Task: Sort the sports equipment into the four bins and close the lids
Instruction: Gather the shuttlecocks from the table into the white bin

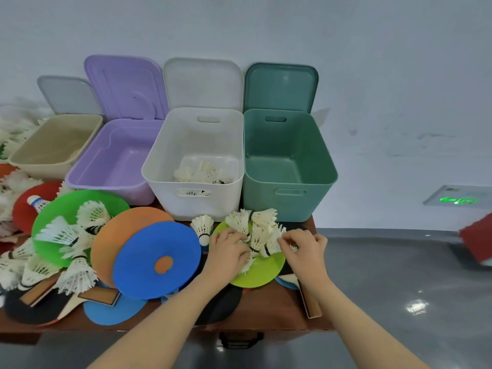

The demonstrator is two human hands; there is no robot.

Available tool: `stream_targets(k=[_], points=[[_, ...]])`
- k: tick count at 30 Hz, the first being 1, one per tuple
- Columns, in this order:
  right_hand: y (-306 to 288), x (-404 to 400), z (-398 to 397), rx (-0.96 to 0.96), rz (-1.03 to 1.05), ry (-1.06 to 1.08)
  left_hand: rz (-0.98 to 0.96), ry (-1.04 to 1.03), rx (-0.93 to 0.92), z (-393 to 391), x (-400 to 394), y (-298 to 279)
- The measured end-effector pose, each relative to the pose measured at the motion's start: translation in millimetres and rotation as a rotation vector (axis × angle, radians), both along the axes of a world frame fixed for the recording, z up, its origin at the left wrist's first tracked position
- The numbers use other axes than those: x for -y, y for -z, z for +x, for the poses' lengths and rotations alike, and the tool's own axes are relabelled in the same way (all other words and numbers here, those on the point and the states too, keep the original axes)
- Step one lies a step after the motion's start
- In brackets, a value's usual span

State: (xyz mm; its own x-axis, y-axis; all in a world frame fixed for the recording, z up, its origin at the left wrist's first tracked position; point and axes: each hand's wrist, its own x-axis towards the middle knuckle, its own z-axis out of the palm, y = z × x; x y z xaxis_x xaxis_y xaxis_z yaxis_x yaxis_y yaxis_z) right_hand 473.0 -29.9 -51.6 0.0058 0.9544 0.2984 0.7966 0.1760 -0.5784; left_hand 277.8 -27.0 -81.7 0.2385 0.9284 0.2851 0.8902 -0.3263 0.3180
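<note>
Four open bins stand in a row at the back: beige point(37, 158), purple point(87, 179), white point(159, 179) and green point(316, 179), each lid leaning on the wall. Several shuttlecocks lie in the white bin. A cluster of white shuttlecocks point(259, 227) sits on a lime-green disc point(262, 272) in front of the green bin. My left hand point(229, 251) curls over the cluster's left side, gripping shuttlecocks. My right hand point(304, 247) pinches shuttlecocks at its right edge. One shuttlecock point(203, 227) lies just left of my left hand.
Blue point(149, 251), orange point(117, 235), green point(61, 206) and red point(22, 209) discs overlap at the left, with many shuttlecocks point(77, 278) on and around them. Table tennis paddles point(34, 304) lie near the front edge. A paddle handle point(310, 302) sticks out at the table's right edge.
</note>
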Motion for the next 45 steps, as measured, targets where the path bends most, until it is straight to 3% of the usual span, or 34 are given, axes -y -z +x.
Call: stream_targets(k=[8,16,24,30,45], points=[[-36.1,-13.1,-11.6,-0.065,0.200,-0.109,0.370,-0.012,0.249,-10.0,-7.9,-45.6],[-87.3,-50.3,-49.0,-0.112,0.390,-0.140,0.570,-0.104,0.303,-53.3,-48.8,-117.3],[-124.1,-109.2,-106.8,-0.085,0.415,-0.145,0.423,-0.264,0.187,-93.9,-96.7,-158.9],[-121.5,-137.0,-126.0,0.039,0.066,-0.165,0.106,-0.316,0.054,-112.6,-118.3,-147.5],[-62.0,-60.3,-64.4,-0.094,0.151,-0.149,0.266,0.044,0.156,-76.9,-66.1,-94.1]])
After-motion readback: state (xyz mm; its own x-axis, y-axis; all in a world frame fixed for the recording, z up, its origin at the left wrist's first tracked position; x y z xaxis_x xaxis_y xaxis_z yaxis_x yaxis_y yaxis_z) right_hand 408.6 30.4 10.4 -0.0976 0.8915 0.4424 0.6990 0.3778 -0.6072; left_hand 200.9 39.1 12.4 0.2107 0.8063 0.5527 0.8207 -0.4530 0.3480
